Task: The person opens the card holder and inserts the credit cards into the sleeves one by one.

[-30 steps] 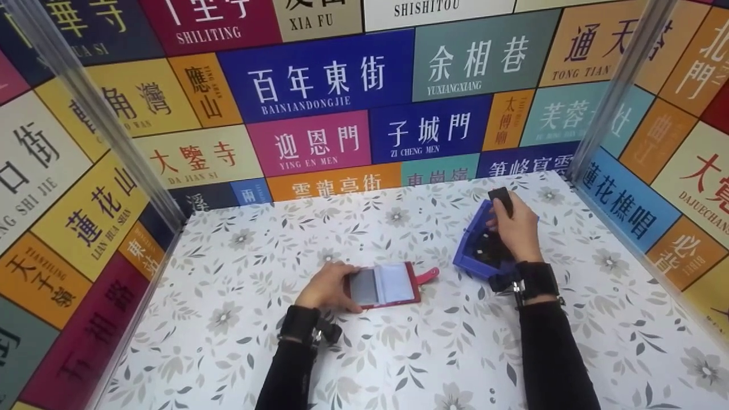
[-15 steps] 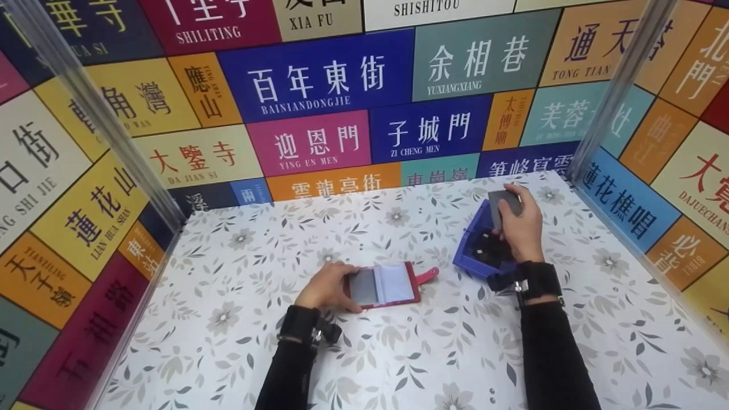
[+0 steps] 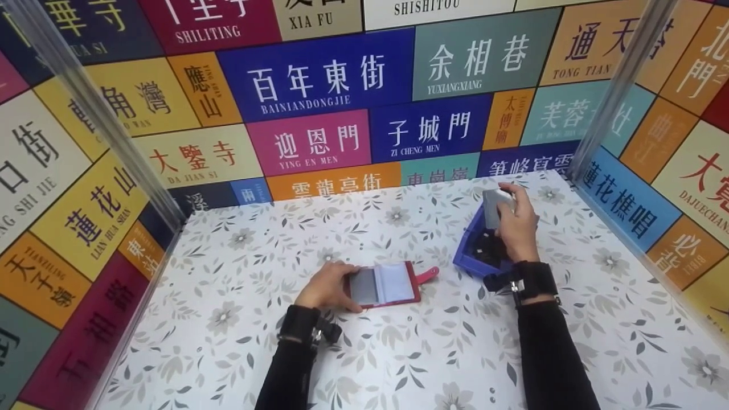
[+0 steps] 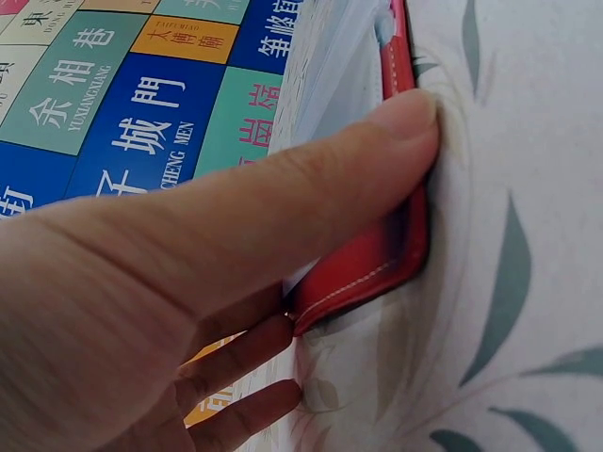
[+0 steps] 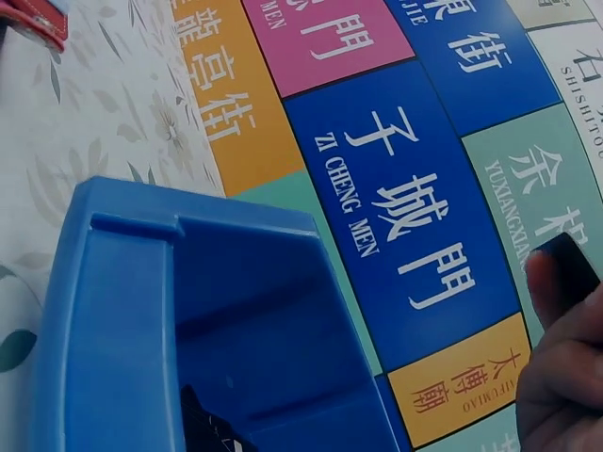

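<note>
On the patterned tabletop (image 3: 376,353), a red card holder (image 3: 394,283) lies spread flat around the middle, its clear sleeves showing and its strap (image 3: 427,275) pointing toward the right edge. The left hand (image 3: 327,286) grips the holder's left side, the thumb over the near left corner and fingers at the far side. A blue bin (image 3: 475,266) stands toward the tabletop's far right corner, well apart from the left hand, with black items (image 3: 484,248) inside. The right hand (image 3: 520,226) pinches a flat grey piece (image 3: 491,214) between thumb and fingers, raised clear of the bin and covering part of it in the head view. The piece's markings cannot be made out.
</note>
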`<state>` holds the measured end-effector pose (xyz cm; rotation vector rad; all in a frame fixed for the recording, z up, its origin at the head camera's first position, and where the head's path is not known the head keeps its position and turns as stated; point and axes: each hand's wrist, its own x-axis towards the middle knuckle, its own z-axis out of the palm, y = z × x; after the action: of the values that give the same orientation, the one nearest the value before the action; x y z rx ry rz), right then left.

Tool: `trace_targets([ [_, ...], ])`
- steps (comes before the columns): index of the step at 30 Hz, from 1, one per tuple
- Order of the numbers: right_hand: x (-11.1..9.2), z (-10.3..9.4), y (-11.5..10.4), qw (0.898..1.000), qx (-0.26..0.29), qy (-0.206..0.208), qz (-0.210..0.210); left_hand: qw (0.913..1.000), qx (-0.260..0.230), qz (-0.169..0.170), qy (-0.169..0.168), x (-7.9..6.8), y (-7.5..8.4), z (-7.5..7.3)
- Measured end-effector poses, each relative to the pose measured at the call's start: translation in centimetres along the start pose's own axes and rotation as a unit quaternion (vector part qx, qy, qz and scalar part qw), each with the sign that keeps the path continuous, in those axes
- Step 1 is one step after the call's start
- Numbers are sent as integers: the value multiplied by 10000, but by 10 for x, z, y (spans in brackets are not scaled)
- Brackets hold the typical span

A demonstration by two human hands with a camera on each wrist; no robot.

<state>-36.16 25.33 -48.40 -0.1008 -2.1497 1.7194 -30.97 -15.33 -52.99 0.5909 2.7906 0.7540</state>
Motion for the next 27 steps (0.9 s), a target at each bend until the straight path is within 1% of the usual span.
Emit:
trace_targets([
  [3, -2, 3, -3, 9986, 164, -493, -36, 10000, -87, -23, 26, 0, 0, 1],
  [6, -5, 9, -5, 9953, 155, -953, -111, 9998, -184, -9, 79, 0, 0, 1],
  [11, -10, 20, -8, 9857, -21, -1683, -112, 9998, -159, 68, 117, -1, 0, 1],
  [13, -11, 24, -8, 9817, 88, -1899, -86, 9998, -116, 87, 111, -1, 0, 1],
  [15, -12, 26, -7, 9808, 224, -1936, -23, 9999, -88, 104, 105, -1, 0, 0],
  [20, -12, 29, -5, 9829, 409, -1774, 270, 9999, -98, 78, 84, 0, -1, 0],
  [23, -12, 29, -4, 9778, 464, -2006, 386, 9999, -110, 64, 89, 0, -1, 0],
  [25, -12, 30, -3, 9729, 617, -2192, 392, 9999, -100, 69, 99, 0, -1, 1],
  [27, -13, 31, -3, 9690, 717, -2344, 299, 9999, -107, 82, 108, 0, -1, 1],
])
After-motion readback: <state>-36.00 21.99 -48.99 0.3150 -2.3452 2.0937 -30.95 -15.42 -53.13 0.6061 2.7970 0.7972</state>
